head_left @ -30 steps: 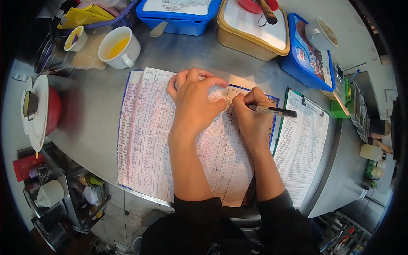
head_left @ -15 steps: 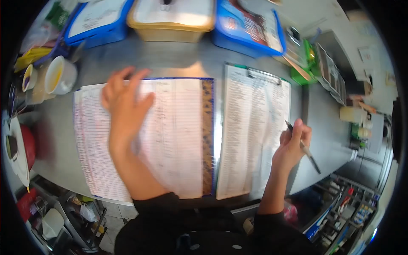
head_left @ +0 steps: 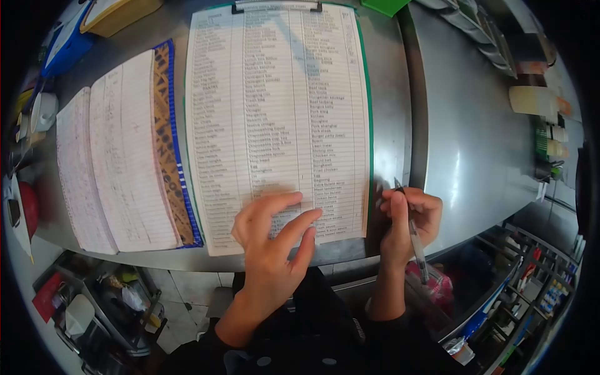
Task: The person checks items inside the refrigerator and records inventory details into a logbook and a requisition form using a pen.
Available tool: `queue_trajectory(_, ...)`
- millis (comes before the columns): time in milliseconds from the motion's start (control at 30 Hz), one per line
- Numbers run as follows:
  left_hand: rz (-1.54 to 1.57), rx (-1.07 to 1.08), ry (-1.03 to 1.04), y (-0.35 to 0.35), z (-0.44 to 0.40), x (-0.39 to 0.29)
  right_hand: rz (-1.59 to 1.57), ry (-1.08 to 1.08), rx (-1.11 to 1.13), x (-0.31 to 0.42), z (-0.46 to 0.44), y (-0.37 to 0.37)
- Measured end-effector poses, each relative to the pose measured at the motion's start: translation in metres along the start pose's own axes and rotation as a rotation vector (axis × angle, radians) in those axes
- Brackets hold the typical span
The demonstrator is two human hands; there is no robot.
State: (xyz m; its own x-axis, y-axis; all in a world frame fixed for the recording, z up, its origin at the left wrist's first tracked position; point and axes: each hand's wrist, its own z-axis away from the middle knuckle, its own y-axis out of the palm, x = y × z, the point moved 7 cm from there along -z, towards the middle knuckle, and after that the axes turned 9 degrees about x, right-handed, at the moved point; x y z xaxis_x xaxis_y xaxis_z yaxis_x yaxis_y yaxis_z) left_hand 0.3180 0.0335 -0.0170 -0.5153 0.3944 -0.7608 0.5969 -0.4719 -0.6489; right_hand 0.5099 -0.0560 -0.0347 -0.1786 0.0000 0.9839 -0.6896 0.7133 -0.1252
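Note:
A green clipboard with printed list sheets point(head_left: 281, 112) under its metal clip lies in front of me on the steel table. Over the lower part of the sheets is my left hand point(head_left: 275, 250), its fingers apart and nothing held. My right hand point(head_left: 409, 225) holds a pen point(head_left: 415, 244) just past the clipboard's right edge, the tip pointing up and away from me. To the left lies an open ledger point(head_left: 128, 156) with handwritten columns and a blue-edged, brown-patterned cover strip along its right side.
Blue and yellow tubs point(head_left: 119, 14) and a white cup point(head_left: 44, 112) stand at the upper left. A green container point(head_left: 384, 5) is at the top. Shelves with bottles point(head_left: 550, 297) are at the lower right, a rack point(head_left: 106, 312) at the lower left.
The view has swung right, putting the clipboard in the middle. My left hand has left the ledger for the clipboard. My right hand came off the ledger, still holding the pen.

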Motion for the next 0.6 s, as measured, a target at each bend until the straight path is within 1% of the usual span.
queue_trajectory(33,0.007,-0.005,-0.011,0.009,0.006,0.001,0.059,-0.047,0.112,0.002,0.004,0.001)
queue_trajectory(67,0.021,0.005,-0.013,0.015,0.008,0.006,-0.089,0.040,0.100,-0.001,0.008,0.003)
queue_trajectory(100,0.015,0.008,-0.023,0.018,0.009,0.008,-0.094,0.050,0.105,-0.003,0.014,0.000)
queue_trajectory(167,-0.151,0.066,-0.044,0.019,0.005,0.003,-0.068,0.121,0.155,-0.008,0.021,0.001)
queue_trajectory(200,-0.155,0.067,-0.047,0.019,0.006,0.000,-0.073,0.185,0.075,-0.010,0.022,-0.002)
queue_trajectory(233,-0.180,0.090,-0.075,0.022,0.005,-0.003,-0.075,0.187,0.072,-0.013,0.024,-0.002)
queue_trajectory(300,-0.196,0.122,-0.093,0.030,0.005,-0.007,0.078,0.074,0.132,-0.010,0.027,-0.001)
queue_trajectory(333,-0.179,0.111,-0.106,0.033,0.005,-0.008,0.085,0.076,0.127,-0.011,0.028,-0.001)
queue_trajectory(400,-0.157,0.101,-0.127,0.037,0.007,-0.008,0.143,-0.019,0.125,-0.006,0.029,0.002)
queue_trajectory(533,-0.170,0.080,-0.137,0.039,0.008,-0.008,0.180,-0.049,0.124,-0.006,0.030,0.001)
queue_trajectory(600,-0.168,0.074,-0.143,0.038,0.007,-0.008,0.245,-0.062,0.159,-0.004,0.029,0.004)
